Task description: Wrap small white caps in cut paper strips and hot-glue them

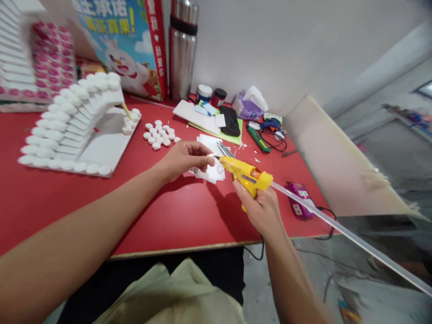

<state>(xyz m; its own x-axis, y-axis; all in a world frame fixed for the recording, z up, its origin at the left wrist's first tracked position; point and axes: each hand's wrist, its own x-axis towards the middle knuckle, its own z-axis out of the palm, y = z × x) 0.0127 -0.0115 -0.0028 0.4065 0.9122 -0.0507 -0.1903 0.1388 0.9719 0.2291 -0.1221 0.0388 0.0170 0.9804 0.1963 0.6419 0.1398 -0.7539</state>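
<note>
My right hand [261, 209] grips a yellow hot glue gun [245, 173], from whose back a long clear glue stick [332, 225] runs down to the right. Between thumb and fingers, my left hand [189, 159] pinches a small white rounded piece [211, 156], mostly hidden by the fingertips. The gun's nozzle is at this piece; I cannot tell whether they touch. Below both lie white paper sheets [211, 173] and metal scissors [224, 150]. Left of my left hand is a cluster of white rounded pieces [158, 134]. Farther left, similar pieces line the edge of a white stepped model [76, 130].
Along the back stand a printed box [124, 49], a steel flask [183, 49], small jars [204, 93] and a purple tissue pack [249, 105]. A green-handled tool [258, 138] and a purple power strip [301, 201] with cables lie right. The red table [162, 229] ends near my body.
</note>
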